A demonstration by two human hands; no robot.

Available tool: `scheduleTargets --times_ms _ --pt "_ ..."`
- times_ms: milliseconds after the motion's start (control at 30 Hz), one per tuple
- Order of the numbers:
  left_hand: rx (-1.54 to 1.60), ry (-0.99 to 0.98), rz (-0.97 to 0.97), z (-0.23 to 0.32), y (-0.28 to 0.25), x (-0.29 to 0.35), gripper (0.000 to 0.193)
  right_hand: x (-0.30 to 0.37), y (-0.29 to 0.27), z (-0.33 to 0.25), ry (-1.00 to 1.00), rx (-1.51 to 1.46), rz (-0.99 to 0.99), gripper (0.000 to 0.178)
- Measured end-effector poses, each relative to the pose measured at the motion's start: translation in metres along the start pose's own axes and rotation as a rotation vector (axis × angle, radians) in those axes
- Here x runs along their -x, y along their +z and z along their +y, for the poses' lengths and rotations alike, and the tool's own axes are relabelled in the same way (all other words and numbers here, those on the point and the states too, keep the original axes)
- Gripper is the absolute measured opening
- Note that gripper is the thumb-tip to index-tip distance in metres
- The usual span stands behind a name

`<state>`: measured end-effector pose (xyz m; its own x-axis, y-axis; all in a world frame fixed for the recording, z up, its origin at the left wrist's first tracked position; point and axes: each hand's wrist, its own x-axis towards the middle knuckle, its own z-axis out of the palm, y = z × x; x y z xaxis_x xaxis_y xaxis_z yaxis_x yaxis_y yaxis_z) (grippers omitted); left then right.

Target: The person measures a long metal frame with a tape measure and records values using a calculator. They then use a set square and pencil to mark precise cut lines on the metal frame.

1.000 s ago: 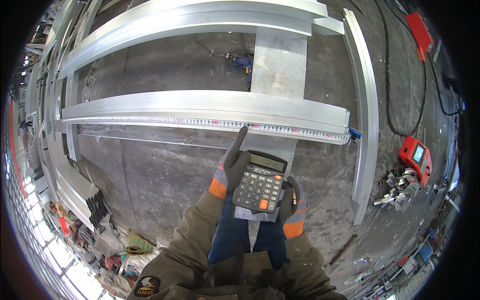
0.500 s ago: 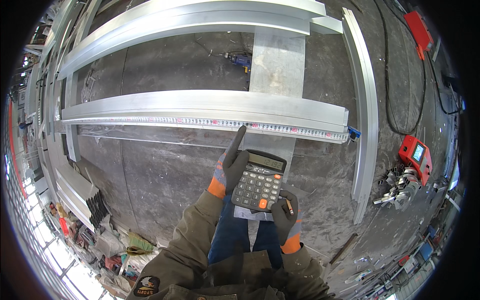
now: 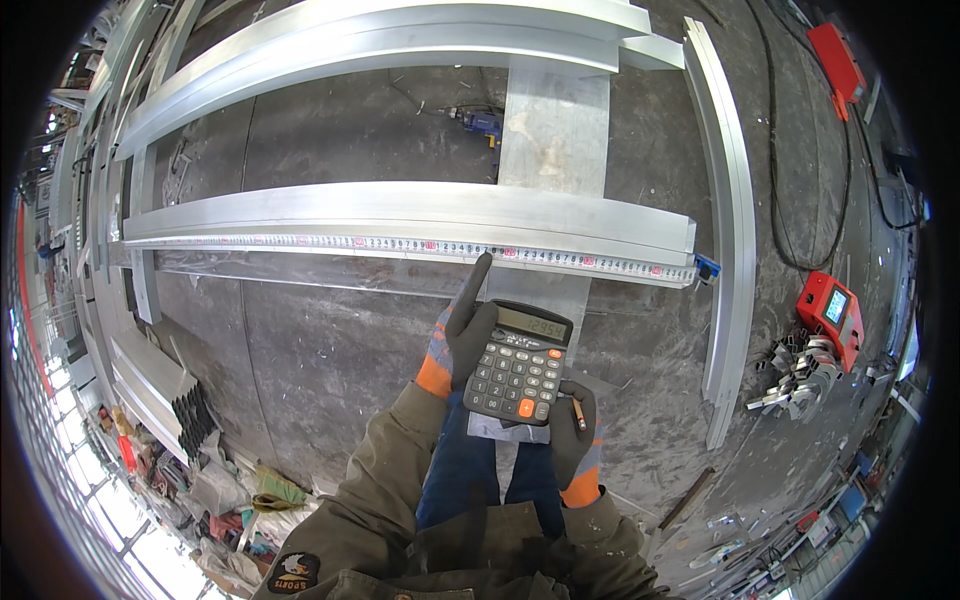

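A dark grey desk calculator (image 3: 520, 360) with orange keys is tilted above my knees, its display lit with digits. Gloved in grey and orange, my left hand (image 3: 465, 335) grips its left edge, while the index finger stretches out to the tape measure (image 3: 560, 259). That tape runs along the near edge of a long aluminium profile (image 3: 400, 212), its blue case at the right end. My right hand (image 3: 572, 430), gloved alike, is closed around a short pencil (image 3: 579, 414), with a finger by the calculator's lower right keys. A pale sheet (image 3: 507, 429) shows under the calculator.
Further aluminium profiles (image 3: 400, 38) lie beyond, and one more (image 3: 730, 200) stands off to the right. A blue power drill (image 3: 482, 122) rests on the floor. At right are a red device with a screen (image 3: 832, 308), metal offcuts (image 3: 805, 372) and a black cable (image 3: 775, 150).
The digits on the calculator's display have changed. My right hand has shifted very slightly at the calculator's lower right corner. My left hand stays put, its finger on the tape.
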<state>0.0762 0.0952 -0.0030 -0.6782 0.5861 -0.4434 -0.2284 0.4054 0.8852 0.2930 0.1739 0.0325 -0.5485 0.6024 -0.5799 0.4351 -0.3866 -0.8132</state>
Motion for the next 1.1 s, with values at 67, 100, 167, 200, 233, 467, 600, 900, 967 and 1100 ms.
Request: scheduleTargets --times_ms 67,100,167,200,233,467,600,900,967,1100 --pt "0.01 -0.028 -0.005 -0.004 0.0 0.001 0.069 0.0 -0.003 0.005 -0.006 0.038 -0.011 0.025" --pt "0.031 -0.074 -0.019 -0.008 -0.001 0.003 0.069 0.002 -0.005 0.01 -0.01 0.055 -0.018 0.025" --pt "0.065 -0.117 -0.03 -0.022 -0.001 0.006 0.068 0.005 -0.007 0.025 -0.069 0.041 0.079 0.026" --pt "0.072 -0.111 -0.02 -0.032 0.002 0.006 0.068 0.008 -0.007 0.034 -0.107 0.025 0.118 0.027" --pt "0.092 -0.05 0.005 -0.041 0.002 0.005 0.067 0.012 -0.01 0.041 -0.1 0.035 0.119 0.023" --pt "0.026 0.087 -0.065 -0.073 0.004 -0.009 0.068 -0.026 -0.021 0.065 -0.006 0.153 0.076 0.029" --pt "0.127 -0.312 -0.077 -0.062 0.011 -0.007 0.068 -0.065 -0.008 0.047 -0.03 0.142 0.002 0.029" --pt "0.102 -0.116 0.045 -0.065 0.019 -0.01 0.067 -0.092 -0.019 0.02 -0.074 0.133 -0.065 0.029" --pt "0.247 -0.201 0.053 -0.066 0.02 -0.008 0.068 -0.089 -0.027 0.024 -0.073 0.13 -0.068 0.029" --pt "0.166 -0.02 0.104 -0.063 0.026 -0.006 0.066 -0.095 -0.03 0.024 -0.081 0.125 -0.078 0.03"
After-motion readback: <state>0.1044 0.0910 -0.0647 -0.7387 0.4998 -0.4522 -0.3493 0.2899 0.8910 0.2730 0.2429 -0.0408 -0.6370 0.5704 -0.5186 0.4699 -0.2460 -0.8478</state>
